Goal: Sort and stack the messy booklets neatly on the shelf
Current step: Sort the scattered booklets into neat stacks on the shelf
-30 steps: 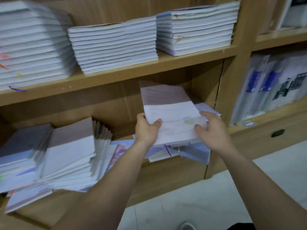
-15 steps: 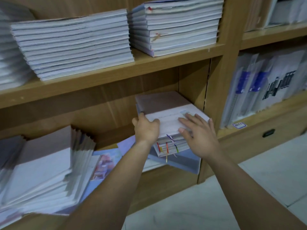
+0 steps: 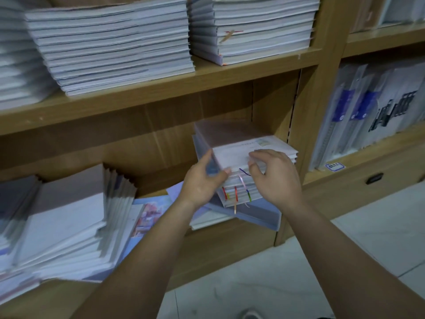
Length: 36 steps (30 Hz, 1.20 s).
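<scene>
The booklets (image 3: 239, 148) sit in a pile on the low shelf (image 3: 230, 249), right between the two hands: the left hand (image 3: 204, 183) lies flat against the pile's left side, and the right hand (image 3: 273, 178) pinches its front edge.

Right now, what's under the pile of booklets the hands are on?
A pale blue folder-like cover pokes out beneath the pile, lying crooked, and white pages show beside it. The pile hides how far back they go.
</scene>
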Tool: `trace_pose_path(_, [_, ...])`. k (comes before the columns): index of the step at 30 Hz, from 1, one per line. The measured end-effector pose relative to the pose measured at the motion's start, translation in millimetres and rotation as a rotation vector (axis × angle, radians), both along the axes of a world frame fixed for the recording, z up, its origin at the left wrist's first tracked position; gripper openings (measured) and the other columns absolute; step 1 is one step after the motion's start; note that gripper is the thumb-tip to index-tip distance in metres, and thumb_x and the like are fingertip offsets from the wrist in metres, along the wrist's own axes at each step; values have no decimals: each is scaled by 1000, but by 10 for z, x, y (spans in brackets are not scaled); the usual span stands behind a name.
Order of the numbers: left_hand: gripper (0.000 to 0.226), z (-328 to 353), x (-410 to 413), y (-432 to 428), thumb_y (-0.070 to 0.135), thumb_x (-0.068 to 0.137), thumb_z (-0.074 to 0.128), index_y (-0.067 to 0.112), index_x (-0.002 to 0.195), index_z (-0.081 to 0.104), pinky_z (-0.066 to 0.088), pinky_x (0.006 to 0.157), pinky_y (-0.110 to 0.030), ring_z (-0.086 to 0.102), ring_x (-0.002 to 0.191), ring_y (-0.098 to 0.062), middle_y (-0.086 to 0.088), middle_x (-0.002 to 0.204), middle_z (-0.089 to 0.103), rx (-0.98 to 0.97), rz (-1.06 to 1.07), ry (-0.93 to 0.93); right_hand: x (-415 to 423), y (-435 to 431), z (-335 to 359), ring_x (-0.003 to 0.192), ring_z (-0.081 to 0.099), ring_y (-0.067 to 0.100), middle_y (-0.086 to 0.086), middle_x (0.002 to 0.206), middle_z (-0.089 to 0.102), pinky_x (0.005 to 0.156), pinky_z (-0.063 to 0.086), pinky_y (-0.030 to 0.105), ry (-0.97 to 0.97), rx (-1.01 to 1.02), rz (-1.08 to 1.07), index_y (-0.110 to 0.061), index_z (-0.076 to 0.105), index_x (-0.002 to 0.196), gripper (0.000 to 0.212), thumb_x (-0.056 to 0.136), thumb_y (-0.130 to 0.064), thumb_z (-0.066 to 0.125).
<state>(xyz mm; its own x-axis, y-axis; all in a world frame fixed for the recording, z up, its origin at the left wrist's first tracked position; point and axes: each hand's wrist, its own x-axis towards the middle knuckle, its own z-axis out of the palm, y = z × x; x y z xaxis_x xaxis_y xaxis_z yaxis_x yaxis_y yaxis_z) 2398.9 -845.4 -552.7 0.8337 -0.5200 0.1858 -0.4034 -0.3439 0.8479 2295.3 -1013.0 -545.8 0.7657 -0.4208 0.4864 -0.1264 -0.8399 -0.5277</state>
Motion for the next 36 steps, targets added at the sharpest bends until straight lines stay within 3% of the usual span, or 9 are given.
trace_pose_path(3, [46, -225, -63, 413, 38, 88, 72, 23, 130, 60, 45, 87, -16, 58, 112, -8, 8, 125, 60, 8, 137, -13, -60, 65, 5, 128, 48, 22, -1, 135, 60, 106, 35, 32, 13, 24, 49, -18, 65, 131, 36, 97, -31, 58])
trace_pose_path(8, [31, -752, -383, 731, 30, 89, 71, 20, 117, 62, 48, 85, -29, 60, 98, -17, -1, 116, 63, 248, 193, -14, -278, -97, -230, 107, 57, 20, -1, 110, 56, 90, 48, 36, 50, 148, -28, -18, 66, 116, 26, 93, -31, 65])
trace_pose_path(12, [28, -692, -628, 437, 32, 86, 71, 26, 113, 63, 46, 86, -25, 53, 101, -7, 12, 110, 62, 186, 113, -294, -519, -347, -509, 86, 57, 22, 3, 89, 58, 73, 42, 33, 441, 341, -66, -15, 60, 95, 22, 96, -37, 62])
trace_pose_path(15, [16, -560, -606, 196, 37, 86, 71, 28, 97, 63, 48, 72, -28, 57, 89, -8, 14, 97, 64, 235, 189, -365, -663, -265, -657, 67, 53, 20, 9, 72, 56, 60, 39, 33, 696, 410, 14, -12, 52, 71, 42, 102, -40, 50])
trace_pose_path(18, [20, -614, -515, 99, 43, 87, 70, 27, 89, 60, 50, 65, -33, 61, 82, -13, 11, 85, 66, 352, 262, -254, -623, -219, -795, 70, 69, 25, 16, 83, 72, 62, 50, 35, 612, 587, 1, -7, 64, 80, 43, 102, -42, 50])
trace_pose_path(22, [28, -722, -467, 75, 52, 85, 69, 27, 85, 57, 47, 61, -31, 62, 78, -16, 8, 80, 65, 392, 324, -229, -536, -190, -930, 63, 73, 24, 10, 72, 74, 69, 60, 48, 470, 697, 11, -7, 68, 90, 37, 96, -43, 60])
trace_pose_path(26, [38, -743, -450, 31, 63, 84, 64, 27, 81, 53, 49, 61, -32, 62, 76, -18, 9, 76, 64, 421, 351, -246, -577, -207, -920, 43, 60, 8, 3, 56, 66, 42, 43, 20, 405, 683, 28, -10, 66, 74, 32, 97, -32, 64])
trace_pose_path(31, [40, -651, -391, 9, 65, 82, 63, 26, 84, 55, 42, 61, -30, 64, 84, -24, 5, 79, 65, 525, 368, -257, -661, -32, -881, 44, 59, 9, 1, 47, 63, 46, 40, 20, 392, 730, 34, -14, 65, 65, 36, 96, -32, 63])
trace_pose_path(36, [42, -606, -309, 20, 62, 77, 70, 25, 75, 52, 38, 63, -29, 63, 89, -25, 5, 80, 64, 533, 374, -182, -927, 253, -903, 44, 58, 7, 3, 52, 67, 52, 44, 26, 379, 735, 15, -15, 65, 60, 41, 96, -33, 61])
